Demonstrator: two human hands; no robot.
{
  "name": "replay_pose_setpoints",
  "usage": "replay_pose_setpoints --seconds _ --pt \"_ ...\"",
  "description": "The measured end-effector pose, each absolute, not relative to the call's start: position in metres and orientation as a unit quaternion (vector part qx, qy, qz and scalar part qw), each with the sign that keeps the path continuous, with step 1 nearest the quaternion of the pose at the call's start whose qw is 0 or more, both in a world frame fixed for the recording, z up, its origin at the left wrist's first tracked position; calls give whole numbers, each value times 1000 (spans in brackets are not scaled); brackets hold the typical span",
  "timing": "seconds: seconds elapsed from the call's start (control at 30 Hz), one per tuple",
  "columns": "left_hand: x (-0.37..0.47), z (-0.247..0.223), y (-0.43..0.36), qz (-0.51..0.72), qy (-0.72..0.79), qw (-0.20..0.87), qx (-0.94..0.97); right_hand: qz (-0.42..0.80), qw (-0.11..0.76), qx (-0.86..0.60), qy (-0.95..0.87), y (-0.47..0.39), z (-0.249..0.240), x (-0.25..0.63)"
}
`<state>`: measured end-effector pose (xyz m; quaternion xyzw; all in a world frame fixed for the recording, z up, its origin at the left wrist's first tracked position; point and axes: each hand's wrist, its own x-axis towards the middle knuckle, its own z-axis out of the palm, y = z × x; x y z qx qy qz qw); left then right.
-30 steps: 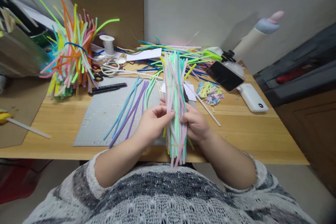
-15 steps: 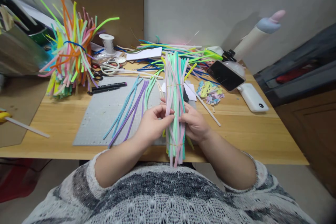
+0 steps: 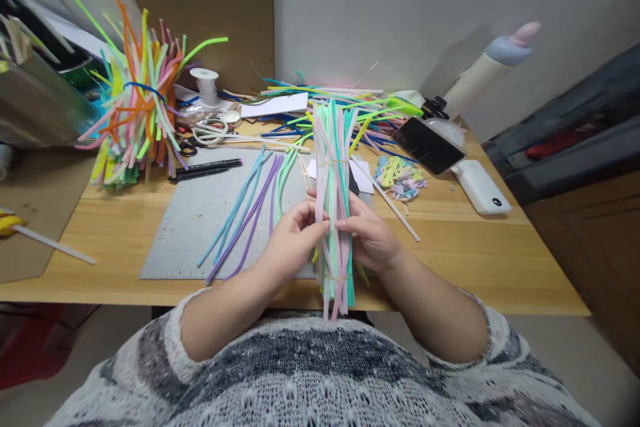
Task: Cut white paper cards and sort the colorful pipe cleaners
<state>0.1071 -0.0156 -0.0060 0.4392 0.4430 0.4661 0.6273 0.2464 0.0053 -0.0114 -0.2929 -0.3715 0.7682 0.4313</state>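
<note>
Held upright in front of me is a bundle of pipe cleaners [image 3: 333,167], pale pink, mint and teal, tied with thin bands near its top and bottom. My left hand [image 3: 300,230] grips its left side, thumb across the front. From the right, my right hand [image 3: 369,230] is closed around it, its thumb pressing the front strands. Fingers behind the bundle are mostly hidden. Left of my left hand, blue pipe cleaners [image 3: 235,203], purple pipe cleaners [image 3: 255,220] and green pipe cleaners [image 3: 286,177] lie on a grey cutting mat [image 3: 175,240].
A big multicoloured pipe-cleaner bunch [image 3: 143,100] stands at the left, beside black markers [image 3: 207,169] and a white spool [image 3: 205,87]. Loose pipe cleaners line the wall. Rightward lie clippings [image 3: 400,177], a phone [image 3: 430,145] and a white power bank [image 3: 484,187].
My right thumb has shifted slightly left across the front of the bundle. Both hands keep their hold, and the bundle stays in nearly the same place.
</note>
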Motion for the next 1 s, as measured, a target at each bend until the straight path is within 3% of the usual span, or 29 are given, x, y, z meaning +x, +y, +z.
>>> replay_pose_setpoints --seconds 0.73,0.87,1.0 --pt "115 -12 -20 455 455 595 482 730 442 -312 -417 5 -23 248" --pt "123 -2 -22 477 463 558 498 712 470 -332 -402 1 -21 248" --pt "129 0 -24 496 430 610 444 668 513 -380 -382 2 -17 249"
